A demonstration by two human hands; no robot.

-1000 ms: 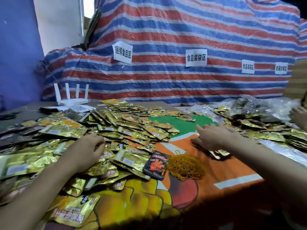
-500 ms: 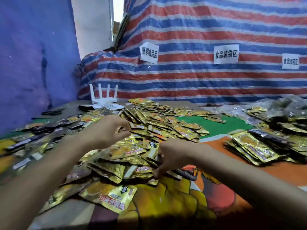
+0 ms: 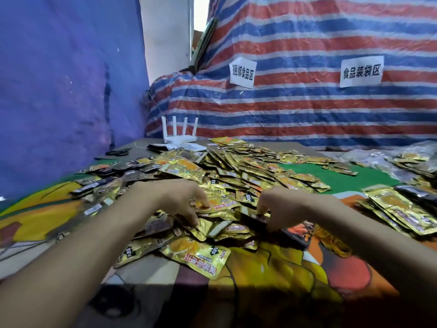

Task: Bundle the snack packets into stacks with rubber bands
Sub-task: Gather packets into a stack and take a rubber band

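Your left hand (image 3: 175,200) rests palm-down on the heap of gold snack packets (image 3: 236,176), fingers curled narrow and pressing one packet. Your right hand (image 3: 281,207) pinches into the pile's near edge, apparently on a dark packet (image 3: 295,230), though your fingers hide the grip. The rubber bands (image 3: 335,242) lie just right of that wrist, partly covered by your forearm. A neater stack (image 3: 402,209) sits farther right; a white router (image 3: 181,136) stands behind.
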